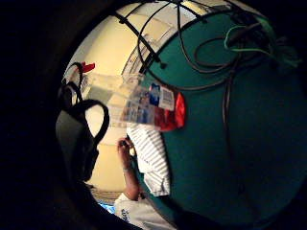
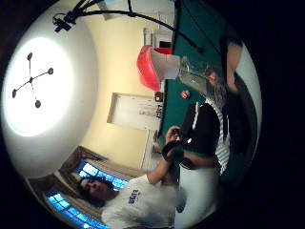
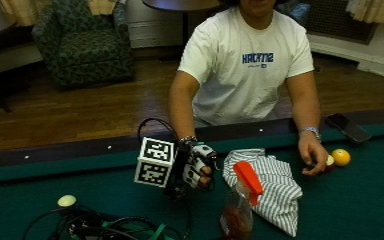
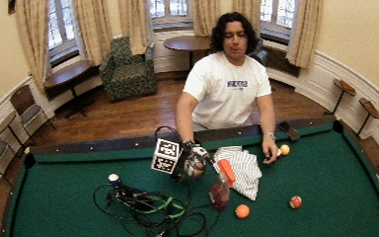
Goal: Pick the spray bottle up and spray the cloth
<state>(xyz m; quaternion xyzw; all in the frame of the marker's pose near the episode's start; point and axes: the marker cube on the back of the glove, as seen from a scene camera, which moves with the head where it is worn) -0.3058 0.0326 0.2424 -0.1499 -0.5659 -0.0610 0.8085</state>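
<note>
Outside view: clear plastic spray bottle with orange-red trigger head (image 3: 240,207) stands upright on green felt, touching the striped white cloth (image 3: 266,187). Gloved right hand (image 3: 195,167) hovers just beside the bottle, fingers loosely curled, holding nothing.

Palm views: bottle (image 1: 139,103) close to palm, ungrasped.

Advice: approach the bottle's neck squarely, avoiding tipping.

Room evenly lit, daylight from the tall curtained windows (image 4: 167,9). Both palm views strongly bent toward dark rims; thumb-side one has heavy glare off the round white ceiling patch (image 2: 38,86). Clear plastic spray bottle with red trigger (image 1: 139,103) looks blurred, probably too close.
</note>
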